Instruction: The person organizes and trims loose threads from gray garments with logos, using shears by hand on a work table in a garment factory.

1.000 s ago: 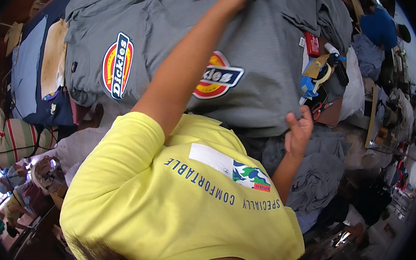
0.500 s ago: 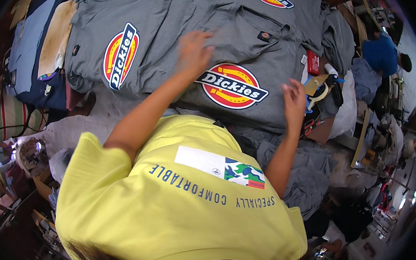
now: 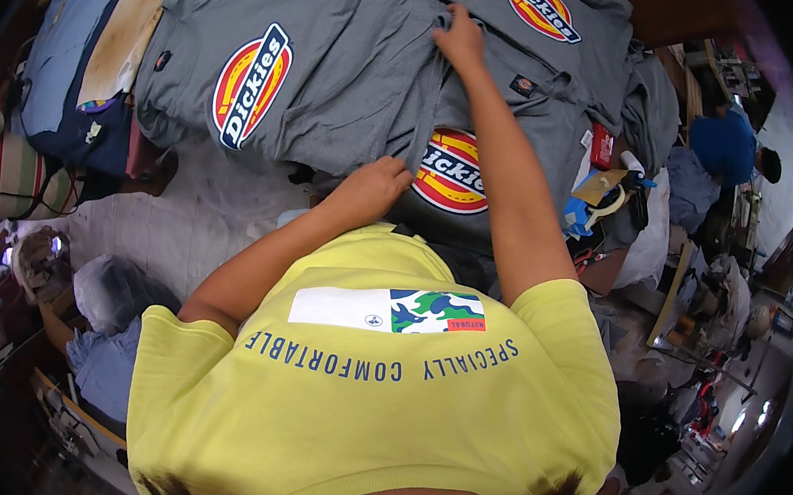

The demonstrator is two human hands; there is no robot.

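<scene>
Grey T-shirts with red-and-yellow oval emblems are spread out in front of me. My left hand [image 3: 379, 189] is closed on the near end of a folded-over side of one grey T-shirt [image 3: 483, 123]. Farther off, my right hand [image 3: 460, 42] pinches the same fold near its far end. The raised fold runs between both hands and covers the left part of the shirt's emblem [image 3: 455, 171]. Its neckline, with a small dark label [image 3: 523, 85], lies right of my right forearm. Another grey T-shirt [image 3: 337, 63] lies flat to the left.
On the right lie a red box [image 3: 602, 146], a tape roll [image 3: 608, 207] and scissors [image 3: 588, 260]. Blue and tan cloth pieces [image 3: 125, 35] are stacked at the left. A person in blue [image 3: 721, 144] is at the far right. Bundles of fabric surround the work surface.
My right hand has reached forward and left to the shirt's far part. My left hand has come back toward me. Both now grip the shirt's side, which has folded over the emblem.
</scene>
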